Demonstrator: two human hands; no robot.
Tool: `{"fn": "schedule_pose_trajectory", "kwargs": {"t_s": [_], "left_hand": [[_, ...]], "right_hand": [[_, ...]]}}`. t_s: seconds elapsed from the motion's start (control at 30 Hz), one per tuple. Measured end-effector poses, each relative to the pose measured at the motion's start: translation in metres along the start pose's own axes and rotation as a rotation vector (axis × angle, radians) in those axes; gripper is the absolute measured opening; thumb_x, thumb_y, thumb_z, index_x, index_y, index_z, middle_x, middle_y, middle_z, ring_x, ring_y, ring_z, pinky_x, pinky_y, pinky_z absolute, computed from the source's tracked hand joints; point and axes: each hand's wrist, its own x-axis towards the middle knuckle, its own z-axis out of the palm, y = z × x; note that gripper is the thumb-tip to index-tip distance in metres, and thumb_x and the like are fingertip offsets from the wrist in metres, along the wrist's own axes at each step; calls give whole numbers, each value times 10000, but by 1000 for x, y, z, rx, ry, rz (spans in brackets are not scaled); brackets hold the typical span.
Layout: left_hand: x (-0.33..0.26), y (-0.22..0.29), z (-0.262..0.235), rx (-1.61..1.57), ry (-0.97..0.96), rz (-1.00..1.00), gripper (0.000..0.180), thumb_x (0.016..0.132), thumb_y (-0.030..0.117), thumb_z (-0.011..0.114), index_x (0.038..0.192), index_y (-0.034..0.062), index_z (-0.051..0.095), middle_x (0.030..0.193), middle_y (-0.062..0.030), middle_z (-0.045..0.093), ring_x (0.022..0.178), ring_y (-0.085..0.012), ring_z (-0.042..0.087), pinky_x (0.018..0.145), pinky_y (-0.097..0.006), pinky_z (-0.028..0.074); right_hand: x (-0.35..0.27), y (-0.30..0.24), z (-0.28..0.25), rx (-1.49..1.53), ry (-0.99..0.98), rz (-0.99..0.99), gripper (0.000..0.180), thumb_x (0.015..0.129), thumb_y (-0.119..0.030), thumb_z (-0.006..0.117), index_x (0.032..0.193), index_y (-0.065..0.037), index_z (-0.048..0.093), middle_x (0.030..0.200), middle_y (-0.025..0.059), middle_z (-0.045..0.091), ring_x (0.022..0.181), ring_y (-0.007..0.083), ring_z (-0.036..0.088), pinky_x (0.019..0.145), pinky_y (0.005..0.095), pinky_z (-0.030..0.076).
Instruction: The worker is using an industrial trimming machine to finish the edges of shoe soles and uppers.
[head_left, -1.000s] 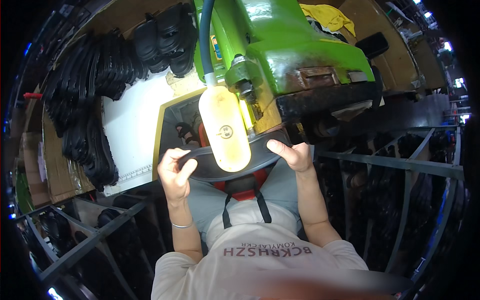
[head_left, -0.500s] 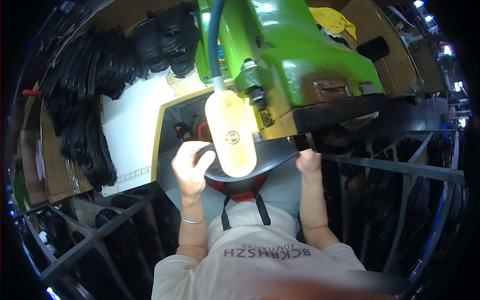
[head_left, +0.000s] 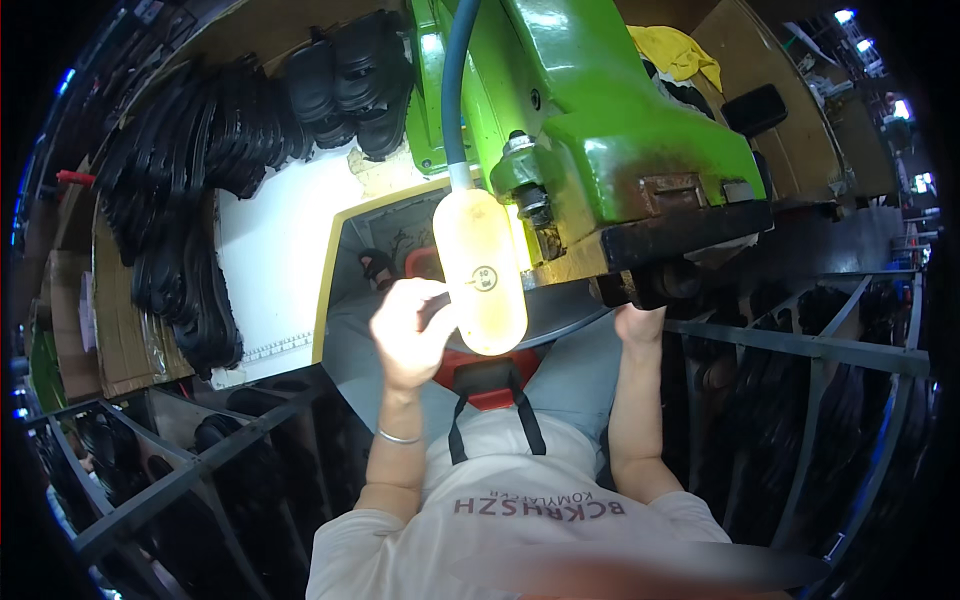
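My left hand [head_left: 405, 335] grips the near left edge of a dark curved shoe sole [head_left: 560, 310] held up under the head of a green machine [head_left: 600, 130]. My right hand [head_left: 638, 322] holds the sole's right end, its fingers hidden beneath the machine's black lower block [head_left: 680, 240]. A cream oval lamp [head_left: 480, 270] on a blue hose hangs in front of the sole and covers its middle. A red and black apron strap lies at my chest below.
Stacks of black soles [head_left: 180, 230] line the left and back of a white tabletop [head_left: 275, 260]. Dark metal racks stand at lower left [head_left: 180, 470] and at right [head_left: 800, 350]. A yellow cloth [head_left: 675, 50] lies behind the machine.
Both hands have pushed the sole forward and up under the machine head. The right hand's fingers, visible a second ago, are now hidden beneath the black block.
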Motion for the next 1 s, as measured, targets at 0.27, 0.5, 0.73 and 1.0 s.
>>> {"fn": "schedule_pose_trajectory", "kwargs": {"t_s": [0.27, 0.5, 0.73, 1.0], "left_hand": [[-35, -30, -68, -189, 77, -253, 184, 743, -107, 602, 875, -13, 515, 850, -89, 566, 775, -126, 559, 735, -220, 432], [-108, -44, -30, -85, -95, -365, 269, 714, -97, 707, 830, 4, 486, 904, -138, 615, 843, -172, 627, 745, -282, 518], [-113, -53, 37, 47, -283, -438, 198, 739, -13, 732, 790, -18, 540, 819, -92, 649, 715, -100, 625, 609, -227, 518], [-4, -82, -34, -4, -219, -56, 338, 907, 45, 519, 1231, 3, 430, 938, -168, 651, 771, -232, 665, 717, -291, 545]], "right_hand": [[-25, 12, 44, -116, -143, 73, 342, 755, 25, 657, 1071, 28, 525, 1029, 59, 588, 931, 116, 559, 833, 253, 444], [-6, 9, 52, -90, -200, 158, 330, 642, 49, 747, 939, 3, 611, 894, 43, 654, 825, 105, 614, 746, 240, 492], [-4, 12, 36, -317, -184, 12, 409, 598, -23, 831, 911, -6, 568, 928, 60, 626, 825, 108, 597, 717, 231, 481], [36, -97, -39, -385, 460, -324, 248, 835, -53, 626, 1072, -31, 559, 814, 41, 632, 675, 43, 566, 561, 174, 449]]}}
